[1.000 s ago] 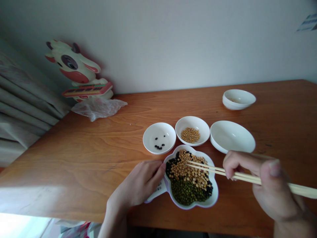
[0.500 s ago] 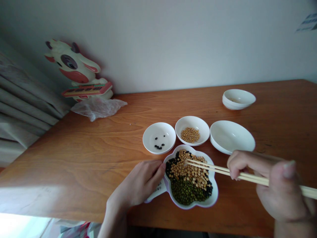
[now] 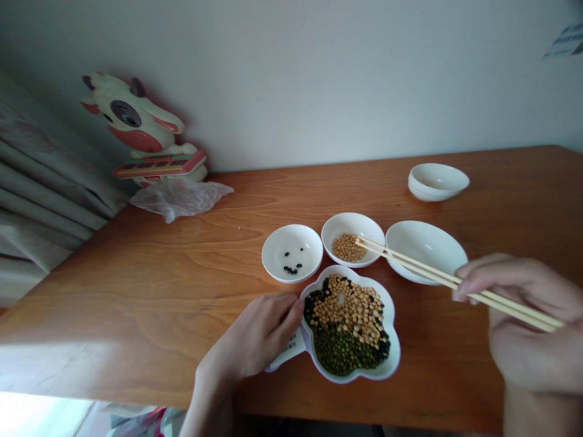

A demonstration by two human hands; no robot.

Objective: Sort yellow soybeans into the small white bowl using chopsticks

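Tray [image 3: 392, 359]: sits near the table's [image 3: 159, 291] front edge, handle [image 3: 290, 352] out to one side.
Left hand [image 3: 264, 331]: curled over that handle — probably so the tray won't slide.
Right hand [image 3: 532, 343]: holds the chopsticks [image 3: 437, 271] well back, likely for reach.
Bowls [image 3: 350, 223]: three lined up just behind the tray, handy for the chopsticks.
Yellow beans [image 3: 347, 248]: in the middle one, under the tips — can't tell if those pinch one.
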